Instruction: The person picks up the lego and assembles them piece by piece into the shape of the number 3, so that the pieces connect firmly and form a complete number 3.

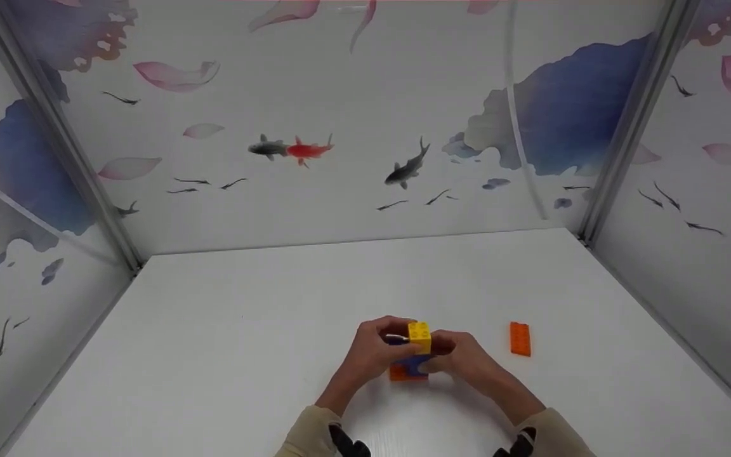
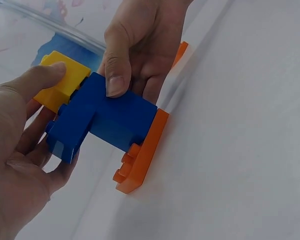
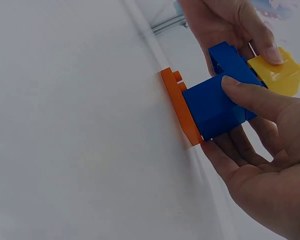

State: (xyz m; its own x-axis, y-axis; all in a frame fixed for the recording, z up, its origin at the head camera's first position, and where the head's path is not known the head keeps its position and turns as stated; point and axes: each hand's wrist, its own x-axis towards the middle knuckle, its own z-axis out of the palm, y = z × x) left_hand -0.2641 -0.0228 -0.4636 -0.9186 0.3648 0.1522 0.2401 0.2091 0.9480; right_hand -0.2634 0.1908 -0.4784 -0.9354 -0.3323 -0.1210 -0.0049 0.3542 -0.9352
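Observation:
A yellow toy brick point(image 1: 419, 337) tops a stack of building blocks, pinched between the thumb and fingers of my left hand point(image 1: 378, 346). Beneath it in the left wrist view is a blue block part point(image 2: 107, 112) that juts out to one side. My right hand point(image 1: 467, 358) grips this blue part, its thumb flat on the side in the right wrist view. At the bottom, an orange plate point(image 3: 177, 107) with studs carries the blue part and rests on the table. Whether the yellow brick is fully pressed down cannot be made out.
A second orange plate point(image 1: 520, 339) lies apart on the white table point(image 1: 245, 330), to the right of my hands. White panels with painted fish and petals point(image 1: 340, 203) enclose the back and both sides, joined by metal corner posts point(image 1: 632, 120).

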